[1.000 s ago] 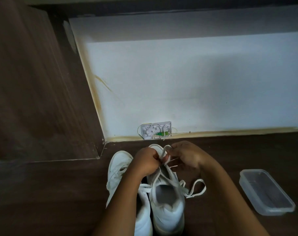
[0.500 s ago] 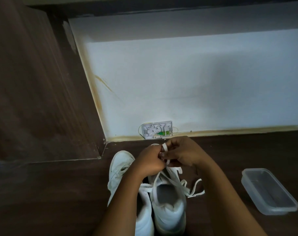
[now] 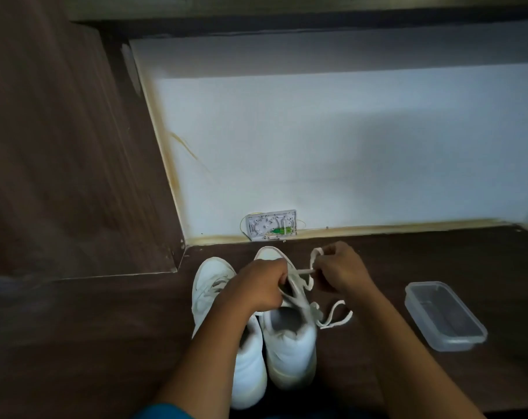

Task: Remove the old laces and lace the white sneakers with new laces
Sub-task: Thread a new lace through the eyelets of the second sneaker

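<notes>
Near the wall edge (image 3: 377, 230), left grip (image 3: 258, 287) and right grip (image 3: 342, 272) tight on lace (image 3: 305, 271), container (image 3: 442, 314) well right.

You have 2 white sneakers in view: left sneaker (image 3: 210, 285), right sneaker (image 3: 290, 343). Hands, qty 2: left hand (image 3: 256, 285), right hand (image 3: 341, 270); lace (image 3: 335, 316), qty 1. Misc.: 1 clear plastic container (image 3: 444, 316), 1 wall box (image 3: 272, 225).

Hands (image 3: 258, 285) (image 3: 342, 267) gripping lace (image 3: 305, 271), white sneakers (image 3: 290, 343), container (image 3: 444, 317)
</notes>
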Tool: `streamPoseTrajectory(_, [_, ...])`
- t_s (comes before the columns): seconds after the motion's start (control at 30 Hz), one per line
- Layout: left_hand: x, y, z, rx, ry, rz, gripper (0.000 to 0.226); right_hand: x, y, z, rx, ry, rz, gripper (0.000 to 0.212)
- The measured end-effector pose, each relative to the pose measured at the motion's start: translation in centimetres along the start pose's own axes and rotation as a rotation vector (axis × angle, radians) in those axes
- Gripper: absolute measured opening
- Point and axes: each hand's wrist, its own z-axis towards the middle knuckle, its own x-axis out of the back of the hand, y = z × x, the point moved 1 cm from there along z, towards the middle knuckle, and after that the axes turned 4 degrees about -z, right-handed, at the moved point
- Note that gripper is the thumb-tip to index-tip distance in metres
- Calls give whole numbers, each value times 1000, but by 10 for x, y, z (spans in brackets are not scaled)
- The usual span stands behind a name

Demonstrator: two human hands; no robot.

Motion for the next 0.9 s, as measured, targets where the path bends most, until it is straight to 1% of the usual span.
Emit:
streamPoseTrajectory(0.07, [-2, 1, -2, -38, 84, 79, 27, 1, 3, -6, -8, -27, -133, 13])
streamPoseTrajectory(0.17, [-2, -4, -2, -64, 164, -9, 15, -1, 3, -18, 80, -69, -317, 20])
streamPoseTrajectory(0.23, [-2, -7, -4, -78, 152, -88, 7, -5, 5, -21, 152, -47, -362, 20])
streamPoseTrajectory(0.27, [0, -7, -6, -78, 124, -136, 5, -7, 4, -22, 159, -28, -314, 18])
streamPoseTrajectory(0.3, [2, -7, -8, -74, 93, -198, 8, -9, 3, -22, 165, 0, -219, 18])
streamPoseTrajectory(0.37, [12, -4, -16, -75, 56, -398, 20, -10, -4, -24, 196, 72, 59, 21])
streamPoseTrajectory(0.43, [25, 0, -26, -95, 66, -658, 15, -9, -13, -25, 216, 94, 367, 21])
streamPoseTrajectory(0.47, [31, 1, -31, -90, 69, -760, 11, -8, -17, -25, 229, 70, 464, 23])
streamPoseTrajectory(0.5, [36, 0, -34, -85, 73, -817, 13, -9, -21, -25, 251, 33, 508, 26])
streamPoseTrajectory(0.53, [39, -1, -36, -79, 79, -824, 17, -9, -23, -24, 274, 0, 482, 29])
streamPoseTrajectory(0.57, [41, -2, -37, -71, 86, -812, 21, -10, -24, -22, 293, -9, 366, 31])
streamPoseTrajectory(0.63, [43, -4, -38, -24, 146, -787, 32, -10, -21, -15, 333, 39, -79, 28])
streamPoseTrajectory(0.67, [45, -5, -38, 8, 190, -805, 41, -11, -18, -12, 339, 31, -303, 26])
streamPoseTrajectory(0.73, [49, -5, -37, 52, 274, -905, 53, -14, -11, -7, 343, -68, -648, 23])
streamPoseTrajectory(0.77, [52, -4, -36, 60, 303, -970, 52, -16, -9, -5, 349, -114, -771, 23])
streamPoseTrajectory(0.8, [55, -3, -36, 60, 321, -1029, 47, -18, -7, -2, 353, -142, -849, 21])
streamPoseTrajectory(0.83, [59, -1, -36, 40, 329, -1090, 42, -20, -8, -2, 359, -151, -871, 20])
streamPoseTrajectory(0.9, [66, 3, -36, -45, 321, -1204, 29, -19, -15, -6, 369, -143, -775, 17])
